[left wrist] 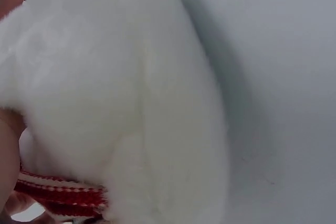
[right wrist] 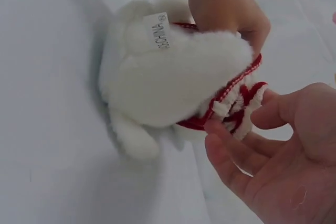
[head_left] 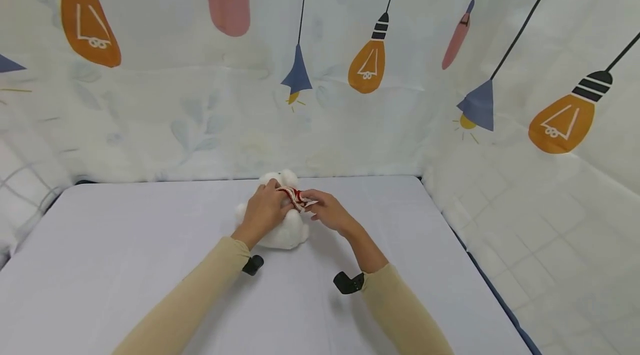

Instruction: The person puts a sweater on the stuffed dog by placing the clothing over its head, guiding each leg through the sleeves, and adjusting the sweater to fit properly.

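A white plush toy (head_left: 286, 235) sits upright on the table, and a small red and white knitted piece (head_left: 294, 196) with a striped band is on its upper part. My left hand (head_left: 266, 209) holds the toy's upper body from the left; some of its fingers are hidden behind the fur and the knit. From the right, my right hand (head_left: 331, 211) pinches the knitted piece between thumb and fingers. The right wrist view shows a white printed label (right wrist: 159, 29) low on the toy's body. White fur (left wrist: 131, 77) fills much of the left wrist view.
A white cloth covers the table (head_left: 150, 244). Behind it hangs a pale curtain (head_left: 320, 138) printed with lamps and bulbs, which continues along the right side. Black wrist cameras (head_left: 348, 283) stick out below both forearms.
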`<state>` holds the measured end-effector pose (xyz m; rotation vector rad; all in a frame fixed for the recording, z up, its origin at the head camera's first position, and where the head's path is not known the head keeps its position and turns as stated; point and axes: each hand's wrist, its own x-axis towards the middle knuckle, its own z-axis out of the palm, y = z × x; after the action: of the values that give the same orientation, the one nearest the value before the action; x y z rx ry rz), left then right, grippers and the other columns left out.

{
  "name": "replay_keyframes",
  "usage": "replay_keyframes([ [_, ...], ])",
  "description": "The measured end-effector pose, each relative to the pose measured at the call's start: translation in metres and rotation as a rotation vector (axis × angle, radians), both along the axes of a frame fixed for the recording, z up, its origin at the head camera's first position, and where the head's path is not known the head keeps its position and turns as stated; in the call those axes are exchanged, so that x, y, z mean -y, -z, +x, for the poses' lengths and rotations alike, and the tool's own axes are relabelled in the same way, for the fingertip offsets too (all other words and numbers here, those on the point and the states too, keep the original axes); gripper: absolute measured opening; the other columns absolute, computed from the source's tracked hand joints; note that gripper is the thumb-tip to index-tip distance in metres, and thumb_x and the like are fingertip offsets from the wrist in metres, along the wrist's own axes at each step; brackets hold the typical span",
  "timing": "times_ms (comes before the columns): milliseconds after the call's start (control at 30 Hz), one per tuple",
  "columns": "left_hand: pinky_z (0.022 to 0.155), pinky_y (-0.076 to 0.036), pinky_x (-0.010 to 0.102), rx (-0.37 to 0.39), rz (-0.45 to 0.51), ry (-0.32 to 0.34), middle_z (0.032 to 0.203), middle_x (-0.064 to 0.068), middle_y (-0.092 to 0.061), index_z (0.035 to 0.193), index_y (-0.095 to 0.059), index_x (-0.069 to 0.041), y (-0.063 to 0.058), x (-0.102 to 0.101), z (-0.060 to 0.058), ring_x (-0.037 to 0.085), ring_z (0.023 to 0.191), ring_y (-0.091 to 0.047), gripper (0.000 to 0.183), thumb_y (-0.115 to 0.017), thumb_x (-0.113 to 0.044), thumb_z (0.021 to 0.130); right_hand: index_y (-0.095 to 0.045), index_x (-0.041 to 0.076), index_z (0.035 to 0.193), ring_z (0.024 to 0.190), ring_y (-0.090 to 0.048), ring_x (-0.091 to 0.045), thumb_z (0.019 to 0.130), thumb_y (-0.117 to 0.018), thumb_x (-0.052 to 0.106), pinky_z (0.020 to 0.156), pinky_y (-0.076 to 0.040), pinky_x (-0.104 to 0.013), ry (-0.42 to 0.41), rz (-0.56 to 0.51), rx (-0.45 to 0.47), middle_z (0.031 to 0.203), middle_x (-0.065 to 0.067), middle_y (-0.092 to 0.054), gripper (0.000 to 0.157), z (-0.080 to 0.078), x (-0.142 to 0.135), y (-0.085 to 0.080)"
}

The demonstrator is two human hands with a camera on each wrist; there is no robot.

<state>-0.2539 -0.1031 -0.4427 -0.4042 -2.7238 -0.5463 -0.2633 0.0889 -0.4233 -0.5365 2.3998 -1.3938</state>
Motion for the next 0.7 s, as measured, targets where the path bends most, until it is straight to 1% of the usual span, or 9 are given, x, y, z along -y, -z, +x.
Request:
replay_keyframes([
  [100, 0.076, -0.054, 0.044, 0.02, 0.029, 0.061, 0.11, 0.013, -0.06, 0.103, -0.073, -0.01, -0.002, 0.004, 0.0, 0.032, 0.09, -0.061, 0.026, -0.073, -0.029, 0.085, -0.055, 0.014, 0.134, 0.103, -0.068, -0.027, 0.102, -0.037, 0.004, 0.081, -0.055, -0.035, 0.009, -0.001, 0.029, 0.135, -0.012, -0.058, 0.039, -0.004, -0.001, -0.001],
  [200, 0.088, -0.052, 0.047, 0.079, 0.056, 0.138, 0.122, 0.014, -0.058, 0.113, -0.069, -0.007, -0.006, 0.01, 0.001, 0.034, 0.103, -0.062, 0.031, -0.072, -0.022, 0.086, -0.051, 0.015, 0.138, 0.093, -0.072, -0.029, 0.103, -0.034, 0.004, 0.078, -0.057, -0.035, 0.006, 0.0, 0.053, 0.129, -0.016, -0.062, 0.041, -0.009, -0.002, -0.001],
  [300, 0.092, -0.05, 0.048, 0.13, 0.08, 0.19, 0.128, 0.014, -0.056, 0.117, -0.068, -0.006, -0.008, 0.015, 0.001, 0.033, 0.109, -0.062, 0.032, -0.07, -0.018, 0.087, -0.049, 0.015, 0.141, 0.081, -0.073, -0.029, 0.102, -0.033, 0.002, 0.072, -0.058, -0.035, 0.015, -0.012, 0.086, 0.119, -0.019, -0.067, 0.044, -0.013, -0.003, 0.002],
  [367, 0.091, -0.051, 0.047, 0.133, 0.086, 0.211, 0.128, 0.013, -0.057, 0.116, -0.069, -0.006, -0.009, 0.016, 0.001, 0.033, 0.107, -0.063, 0.031, -0.07, -0.016, 0.087, -0.052, 0.013, 0.138, 0.073, -0.073, -0.027, 0.102, -0.037, 0.004, 0.068, -0.058, -0.035, 0.026, -0.034, 0.101, 0.112, -0.021, -0.069, 0.04, -0.017, -0.003, 0.005],
  [467, 0.086, -0.053, 0.045, 0.102, 0.084, 0.213, 0.124, 0.012, -0.06, 0.111, -0.071, -0.007, -0.008, 0.015, 0.002, 0.03, 0.102, -0.065, 0.027, -0.072, -0.017, 0.086, -0.06, 0.008, 0.129, 0.063, -0.072, -0.022, 0.101, -0.046, 0.01, 0.061, -0.058, -0.032, 0.073, -0.08, 0.129, 0.103, -0.02, -0.071, 0.031, -0.022, -0.002, 0.011],
  [533, 0.082, -0.054, 0.043, 0.073, 0.078, 0.195, 0.122, 0.01, -0.061, 0.107, -0.072, -0.008, -0.007, 0.014, 0.003, 0.028, 0.098, -0.066, 0.024, -0.073, -0.017, 0.085, -0.063, 0.005, 0.123, 0.062, -0.071, -0.019, 0.1, -0.052, 0.014, 0.058, -0.057, -0.028, 0.105, -0.099, 0.144, 0.099, -0.017, -0.071, 0.027, -0.024, -0.001, 0.015],
  [600, 0.078, -0.054, 0.042, 0.045, 0.07, 0.17, 0.119, 0.009, -0.063, 0.102, -0.073, -0.009, -0.006, 0.013, 0.003, 0.027, 0.094, -0.066, 0.02, -0.074, -0.017, 0.084, -0.065, 0.004, 0.12, 0.063, -0.071, -0.018, 0.098, -0.056, 0.017, 0.057, -0.055, -0.025, 0.121, -0.106, 0.165, 0.101, -0.015, -0.071, 0.027, -0.025, -0.002, 0.016],
  [700, 0.075, -0.055, 0.041, 0.015, 0.046, 0.12, 0.116, 0.007, -0.063, 0.098, -0.073, -0.01, -0.004, 0.012, 0.002, 0.026, 0.09, -0.067, 0.016, -0.074, -0.018, 0.084, -0.064, 0.005, 0.12, 0.066, -0.072, -0.018, 0.096, -0.06, 0.02, 0.057, -0.053, -0.023, 0.108, -0.103, 0.196, 0.105, -0.013, -0.071, 0.029, -0.025, -0.003, 0.015],
])
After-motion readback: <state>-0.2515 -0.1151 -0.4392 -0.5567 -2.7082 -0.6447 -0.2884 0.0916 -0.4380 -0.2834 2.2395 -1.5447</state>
